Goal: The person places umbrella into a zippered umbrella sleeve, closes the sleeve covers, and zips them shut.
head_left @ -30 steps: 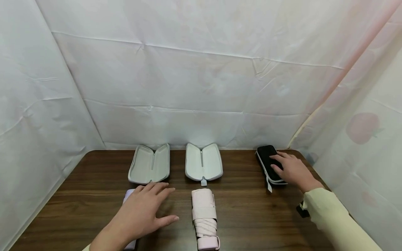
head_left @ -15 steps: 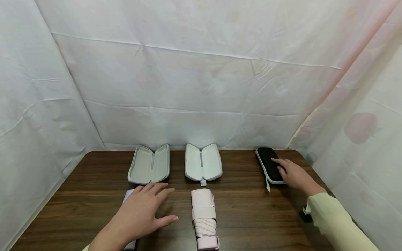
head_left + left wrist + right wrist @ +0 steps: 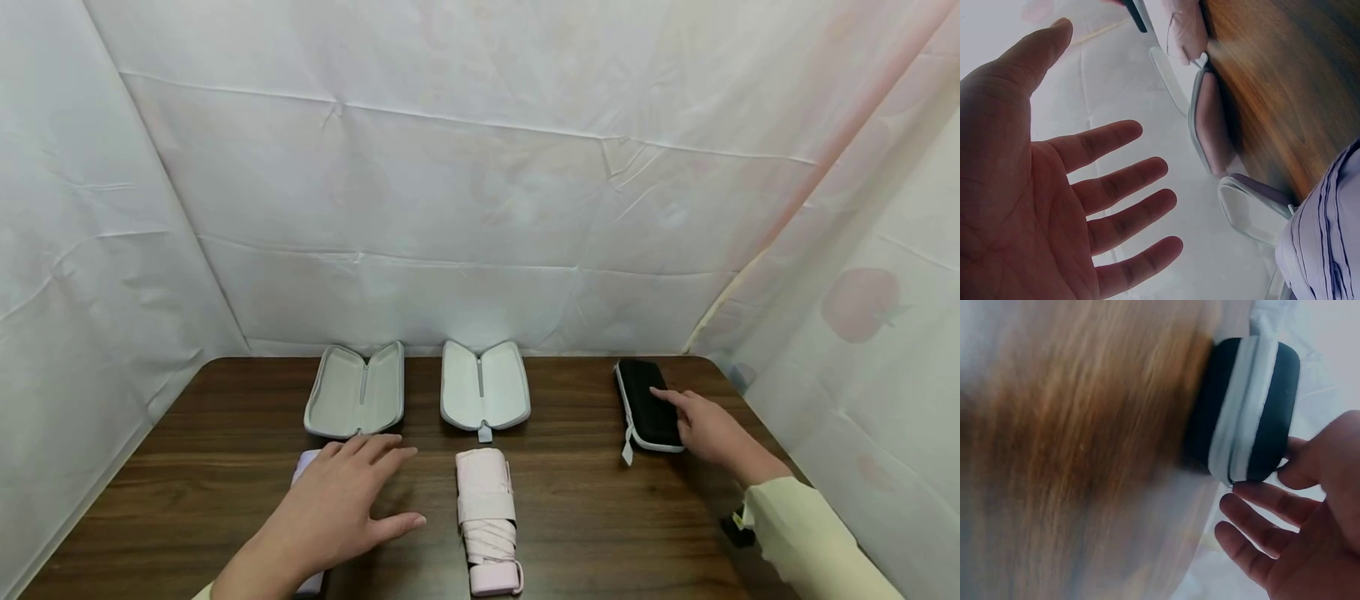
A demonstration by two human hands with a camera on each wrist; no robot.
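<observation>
My right hand (image 3: 705, 429) is at a closed black zippered case (image 3: 651, 404) with white piping and a white pull tab. Its index finger (image 3: 671, 396) lies extended on the lid; in the right wrist view other fingers (image 3: 1266, 494) touch the case's (image 3: 1275, 409) side and point loosely beside it. My left hand (image 3: 330, 508) hangs relaxed with fingers spread, holding nothing. Under it lies a lavender folded umbrella (image 3: 306, 467), mostly hidden in the head view, its pleated fabric (image 3: 1329, 231) showing in the left wrist view.
Two white-lined cases, left (image 3: 352, 392) and middle (image 3: 486, 387), stand unzipped along the table's back edge. A pink folded umbrella (image 3: 486, 517) lies before the middle one. Pale curtains (image 3: 465, 167) close off the back and sides of the wooden table (image 3: 585, 517).
The black case has slid slightly toward me and turned a little, with the right hand on it. That hand's spread fingers drew in, leaving the index extended. The left hand stayed put.
</observation>
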